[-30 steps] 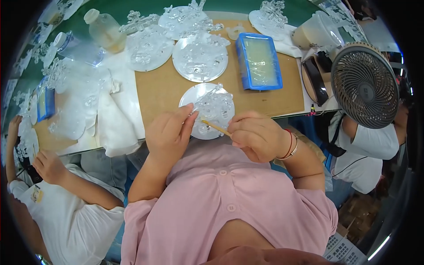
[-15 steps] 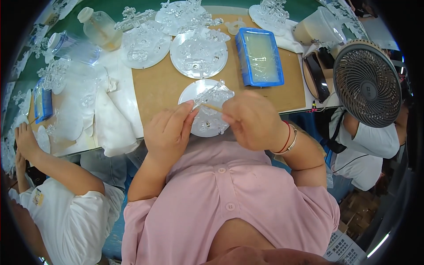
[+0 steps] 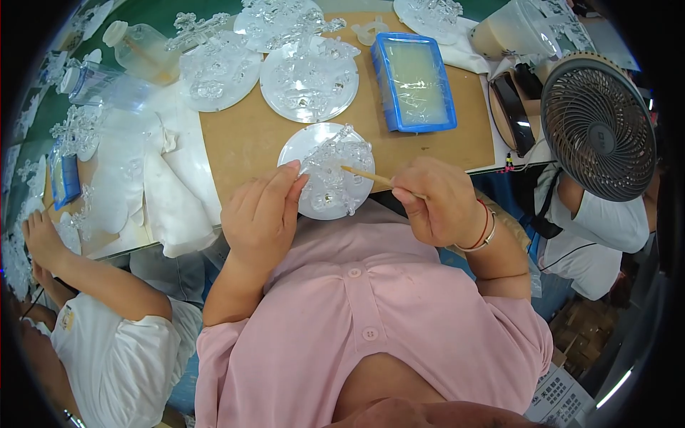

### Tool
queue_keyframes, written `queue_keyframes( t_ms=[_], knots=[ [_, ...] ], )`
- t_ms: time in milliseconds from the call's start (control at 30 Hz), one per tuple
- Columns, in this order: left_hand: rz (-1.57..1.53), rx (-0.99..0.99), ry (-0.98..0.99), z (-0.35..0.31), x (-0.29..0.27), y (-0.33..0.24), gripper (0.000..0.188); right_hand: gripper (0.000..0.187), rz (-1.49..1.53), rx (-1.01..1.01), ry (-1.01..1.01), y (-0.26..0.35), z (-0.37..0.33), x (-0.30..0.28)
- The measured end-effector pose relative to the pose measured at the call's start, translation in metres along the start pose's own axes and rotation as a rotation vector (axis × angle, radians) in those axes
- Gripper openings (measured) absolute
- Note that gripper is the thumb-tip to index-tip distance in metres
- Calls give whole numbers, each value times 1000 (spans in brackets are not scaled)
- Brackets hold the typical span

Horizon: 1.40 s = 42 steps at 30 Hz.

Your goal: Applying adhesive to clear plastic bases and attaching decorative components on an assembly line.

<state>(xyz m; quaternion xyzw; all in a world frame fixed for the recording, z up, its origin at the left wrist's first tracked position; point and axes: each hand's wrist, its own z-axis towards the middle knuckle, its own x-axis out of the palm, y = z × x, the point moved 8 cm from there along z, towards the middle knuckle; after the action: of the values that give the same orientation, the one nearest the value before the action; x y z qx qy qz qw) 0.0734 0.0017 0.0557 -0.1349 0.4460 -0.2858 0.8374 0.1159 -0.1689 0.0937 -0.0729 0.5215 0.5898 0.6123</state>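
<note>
Right hand [image 3: 442, 203] grip closed around thin stick [image 3: 365, 175]; left hand [image 3: 260, 214] fingers loosely against clear disc [image 3: 307, 200]

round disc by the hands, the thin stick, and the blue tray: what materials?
Disc: clear glossy plastic or acrylic by the look; the table shows through, with glints on the clear ornaments on it. Stick in the right hand: pale tan, matte, probably wood or bamboo. Tray: opaque blue plastic, apparently lined with crinkled clear film.

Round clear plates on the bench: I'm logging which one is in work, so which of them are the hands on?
The plate at the near edge: the left hand steadies its rim and the right hand points a thin stick at it. The others lie farther back, untouched.
</note>
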Motion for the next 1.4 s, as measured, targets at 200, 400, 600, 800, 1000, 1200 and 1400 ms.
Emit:
queue_keyframes(
  t_ms=[200,400,600,800,1000,1200,1400],
  knots=[
    [-10,6,-3,0,-1,0,25,12,4,-17,3,-3,-1,-6],
    [25,-7,-2,0,1,-1,25,6,12,170,-25,-38,1,-18],
    [0,-51,-6,2,0,0,25,8,82,259,-101,-56,-13,-28],
    [-14,-93,-7,2,1,1,23,6,44,42,-110,-31,-35,-32],
    [-10,-124,-42,-3,-1,3,19,7,112,91,-160,-37,-45,-30],
    [9,-175,-78,-13,-4,3,19,8,113,53,-182,-32,-61,-33],
    [34,-173,22,-11,-2,4,31,7,90,42,-214,-30,-64,-31]
  ],
)
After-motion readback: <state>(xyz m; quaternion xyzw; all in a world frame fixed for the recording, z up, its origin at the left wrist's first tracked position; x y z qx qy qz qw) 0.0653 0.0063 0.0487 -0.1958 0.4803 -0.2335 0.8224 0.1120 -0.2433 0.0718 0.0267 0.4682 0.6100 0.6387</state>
